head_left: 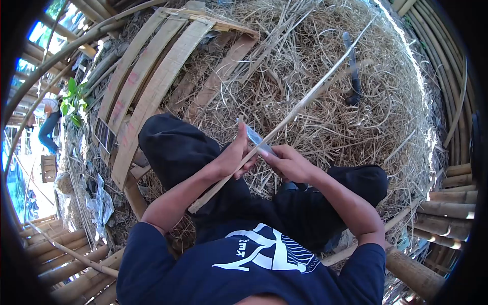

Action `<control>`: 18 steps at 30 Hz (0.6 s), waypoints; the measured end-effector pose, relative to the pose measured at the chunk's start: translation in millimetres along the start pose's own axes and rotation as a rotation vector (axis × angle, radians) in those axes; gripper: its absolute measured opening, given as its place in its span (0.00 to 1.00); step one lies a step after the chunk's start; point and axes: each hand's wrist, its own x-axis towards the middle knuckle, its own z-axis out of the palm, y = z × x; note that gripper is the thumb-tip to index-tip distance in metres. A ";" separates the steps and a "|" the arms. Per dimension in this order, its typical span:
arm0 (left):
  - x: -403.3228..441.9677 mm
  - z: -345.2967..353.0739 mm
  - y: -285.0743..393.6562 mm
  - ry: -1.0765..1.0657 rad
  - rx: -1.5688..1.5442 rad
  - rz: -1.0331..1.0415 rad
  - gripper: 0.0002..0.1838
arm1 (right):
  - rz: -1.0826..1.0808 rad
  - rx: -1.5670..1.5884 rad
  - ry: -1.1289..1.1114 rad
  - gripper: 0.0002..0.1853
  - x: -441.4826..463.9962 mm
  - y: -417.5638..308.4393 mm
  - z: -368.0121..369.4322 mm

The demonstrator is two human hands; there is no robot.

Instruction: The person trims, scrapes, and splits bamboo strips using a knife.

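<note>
A long, pale bamboo strip (305, 100) runs diagonally across my lap, its near end by my left forearm and its thin far end over the shavings. My left hand (236, 156) is closed around the strip, thumb pointing up. Close beside it, my right hand (291, 163) grips a knife (252, 135), whose flat grey blade crosses the strip and points toward my left thumb. Most of the knife's handle is hidden by my fingers. Both hands are above my crossed legs in dark trousers.
Bamboo shavings (325, 132) cover the ground ahead. On them lies a tool with a black curved handle (354, 89). A slatted wooden pallet (152, 86) leans at the left. Bamboo poles (447, 211) edge the right side, and another person (49, 124) stands far left.
</note>
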 end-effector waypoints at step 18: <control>-62.3 -19.5 32.7 -0.419 -0.005 0.052 0.49 | -0.197 -0.071 0.536 0.29 11.5 -11.0 -37.9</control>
